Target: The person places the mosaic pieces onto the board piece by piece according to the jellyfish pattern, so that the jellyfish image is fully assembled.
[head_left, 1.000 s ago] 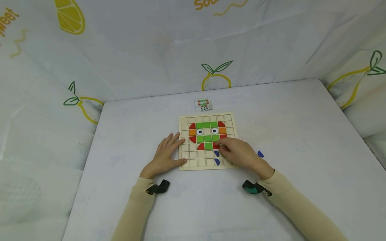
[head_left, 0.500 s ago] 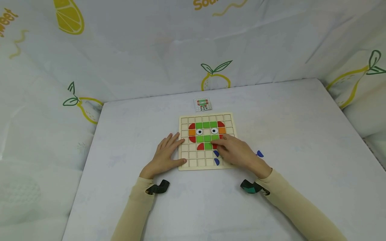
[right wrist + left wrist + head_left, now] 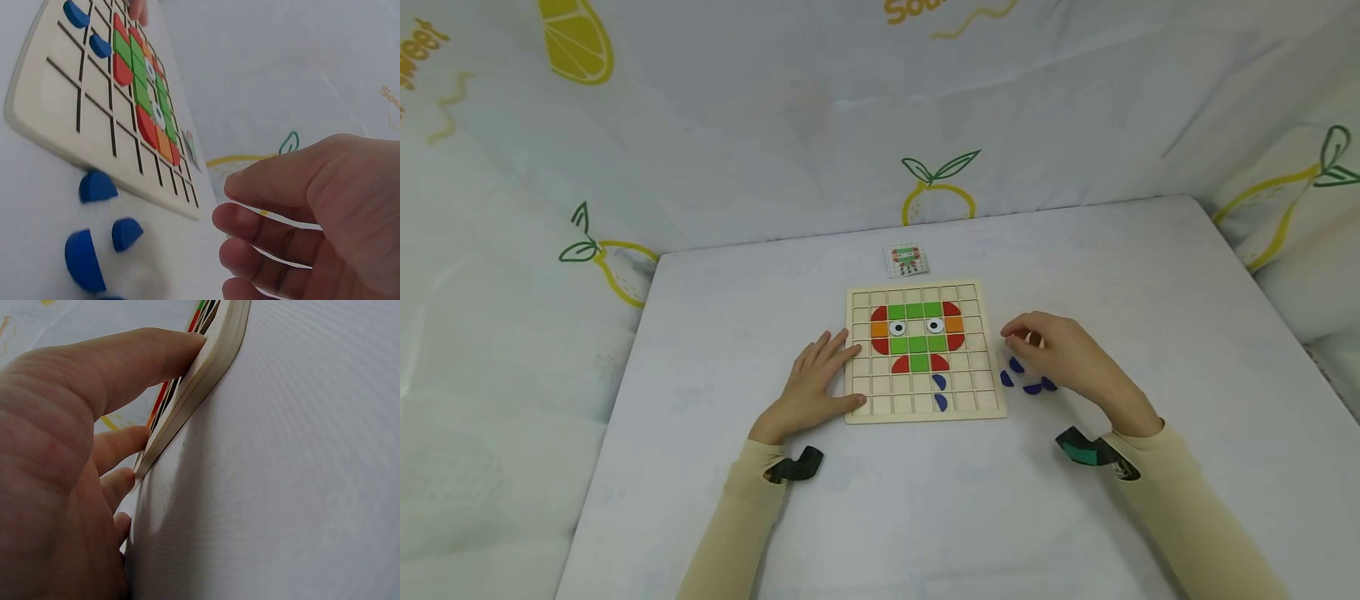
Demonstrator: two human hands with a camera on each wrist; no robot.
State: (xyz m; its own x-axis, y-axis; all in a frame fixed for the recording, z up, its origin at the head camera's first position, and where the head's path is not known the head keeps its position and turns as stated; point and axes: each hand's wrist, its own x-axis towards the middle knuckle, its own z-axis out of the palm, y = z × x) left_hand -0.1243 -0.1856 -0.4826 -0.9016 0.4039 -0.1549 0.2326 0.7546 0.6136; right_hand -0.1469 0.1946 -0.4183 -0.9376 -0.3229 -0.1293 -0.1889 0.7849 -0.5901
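A wooden grid board (image 3: 977, 392) lies on the table, holding green squares (image 3: 917, 344), red quarter-rounds (image 3: 939, 362), orange squares (image 3: 953, 324) and two eye discs (image 3: 934, 326). Lower on the board sit two blue half-round pieces (image 3: 940, 382). My left hand (image 3: 808, 387) rests at the board's left side, fingers spread; in the left wrist view its thumb (image 3: 144, 359) touches the board's edge. My right hand (image 3: 1060, 354) is right of the board, over loose blue half-rounds (image 3: 1007, 378). Its fingers (image 3: 262, 228) are loosely bent, nothing between them and the thumb.
Behind the board lies a small pattern card (image 3: 906, 260) printed with a similar coloured figure on a grid. A white cloth with lemon prints (image 3: 760, 150) hangs behind the table (image 3: 880, 517). Several blue half-rounds (image 3: 86, 261) lie beside the board's right edge.
My right hand has left the red quarter-round on the board and moved right, over the loose blue pieces. That red piece now shows fully in its square. The left hand has stayed put.
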